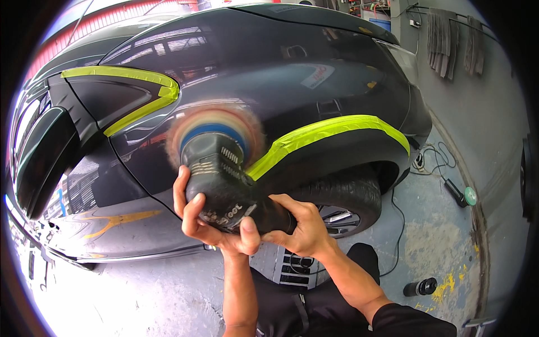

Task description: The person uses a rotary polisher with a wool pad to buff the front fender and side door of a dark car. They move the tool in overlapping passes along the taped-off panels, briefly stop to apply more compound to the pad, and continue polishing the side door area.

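A black power polisher (222,185) is held against the dark grey front fender (247,62) of a car. Its fuzzy buffing pad (250,126) is smeared by motion, with a blue ring behind it. My left hand (210,224) supports the polisher's body from below and the left, its fingers curled round the casing. My right hand (303,224) is closed round the rear handle. Yellow-green masking tape (331,135) lines the wheel arch to the right of the pad. More of this masking tape (143,115) borders a dark triangular panel on the left.
A side mirror (45,163) juts out at the left. Below the arch is the tyre (359,196). A cable (401,224) trails across the floor. At the right lie a black tool with a green disc (460,194) and a black bottle (420,287). Grey cloths (442,42) hang by the wall.
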The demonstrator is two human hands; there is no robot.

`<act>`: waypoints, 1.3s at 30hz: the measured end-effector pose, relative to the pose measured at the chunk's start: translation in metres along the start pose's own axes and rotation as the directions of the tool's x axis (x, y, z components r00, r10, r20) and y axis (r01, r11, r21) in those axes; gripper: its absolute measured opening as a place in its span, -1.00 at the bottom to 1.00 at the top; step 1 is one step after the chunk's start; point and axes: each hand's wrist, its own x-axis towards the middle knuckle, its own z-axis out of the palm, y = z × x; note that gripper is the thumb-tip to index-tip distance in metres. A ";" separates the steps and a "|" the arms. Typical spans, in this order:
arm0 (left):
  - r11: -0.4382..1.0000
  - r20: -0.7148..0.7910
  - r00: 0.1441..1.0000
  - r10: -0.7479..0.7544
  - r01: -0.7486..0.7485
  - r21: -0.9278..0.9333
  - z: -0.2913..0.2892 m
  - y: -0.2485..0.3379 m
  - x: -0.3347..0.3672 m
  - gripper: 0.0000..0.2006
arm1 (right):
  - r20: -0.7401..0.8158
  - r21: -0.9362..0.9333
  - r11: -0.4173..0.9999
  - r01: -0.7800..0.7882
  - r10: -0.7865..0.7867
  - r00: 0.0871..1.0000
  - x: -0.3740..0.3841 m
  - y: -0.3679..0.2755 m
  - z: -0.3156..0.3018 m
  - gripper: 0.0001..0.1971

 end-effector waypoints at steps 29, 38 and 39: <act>0.998 -0.016 0.999 0.028 -0.027 0.050 -0.010 -0.003 -0.007 -0.20 | -0.044 -0.040 0.996 0.075 -0.077 0.996 -0.003 0.009 0.010 -0.21; 0.998 -0.015 0.998 0.055 -0.056 -0.042 0.001 -0.003 -0.005 -0.29 | -0.088 -0.037 0.996 0.083 -0.086 0.992 -0.006 0.011 0.006 -0.19; 0.997 -0.013 0.998 0.058 -0.058 -0.043 0.002 -0.002 -0.004 -0.29 | -0.087 -0.031 0.996 0.085 -0.088 0.992 -0.005 0.010 0.004 -0.19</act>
